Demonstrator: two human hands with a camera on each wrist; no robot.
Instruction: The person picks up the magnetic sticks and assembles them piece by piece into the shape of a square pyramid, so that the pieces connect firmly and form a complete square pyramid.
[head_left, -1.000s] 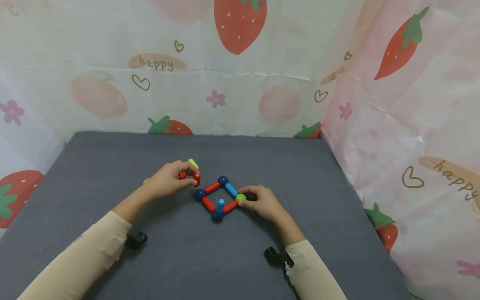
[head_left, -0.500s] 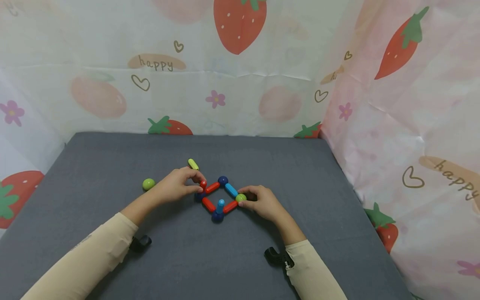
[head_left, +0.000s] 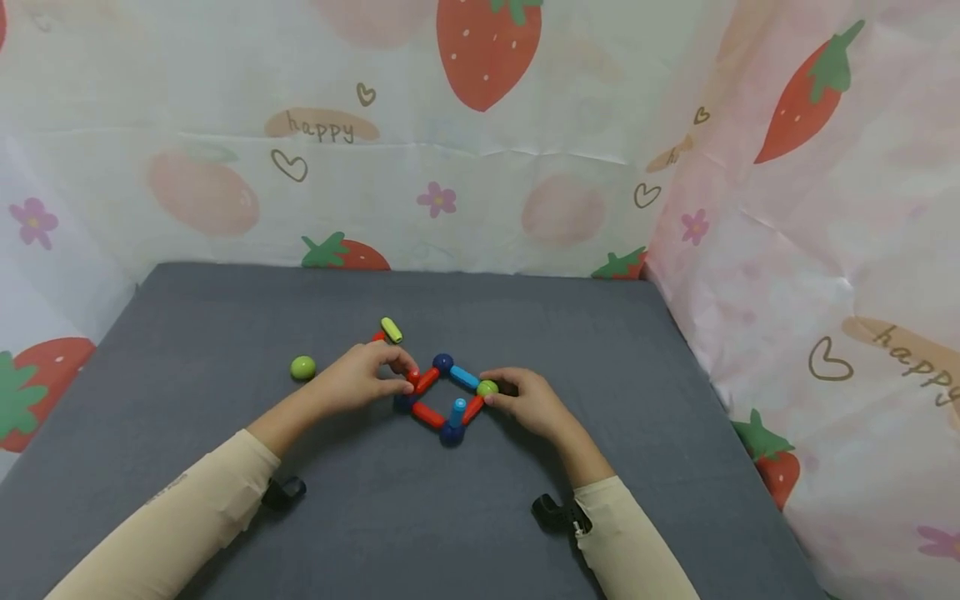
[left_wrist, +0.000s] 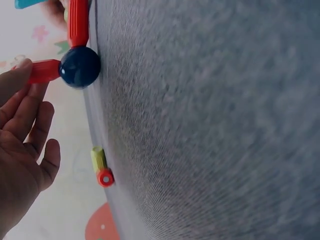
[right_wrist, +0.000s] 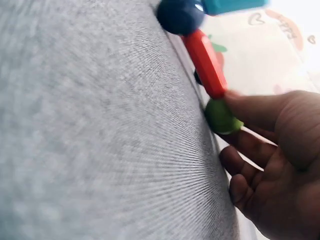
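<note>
A four-sided frame of rods and balls lies on the grey table. My left hand (head_left: 367, 375) pinches a red rod (left_wrist: 44, 71) that stands up from the dark blue ball (left_wrist: 80, 67) at the frame's left corner, touching it. With thumb and fingers, my right hand (head_left: 528, 402) holds the green ball (head_left: 487, 388) at the right corner. Three red rods and a blue rod (head_left: 465, 377) make the sides. Another dark blue ball (head_left: 442, 362) forms the far corner. On the near dark blue ball (head_left: 452, 436) a light blue rod (head_left: 458, 411) stands upright.
A loose green ball (head_left: 303, 367) lies left of my left hand. Behind that hand are a yellow-green rod (head_left: 392, 330) and a red rod (head_left: 378, 337), partly hidden. The table (head_left: 420, 525) ends at a printed curtain (head_left: 480, 192) at the back.
My left hand has carried the red rod rightward onto the left dark blue ball. The frame has turned slightly, its near corner shifting right. My right hand keeps hold of the green ball.
</note>
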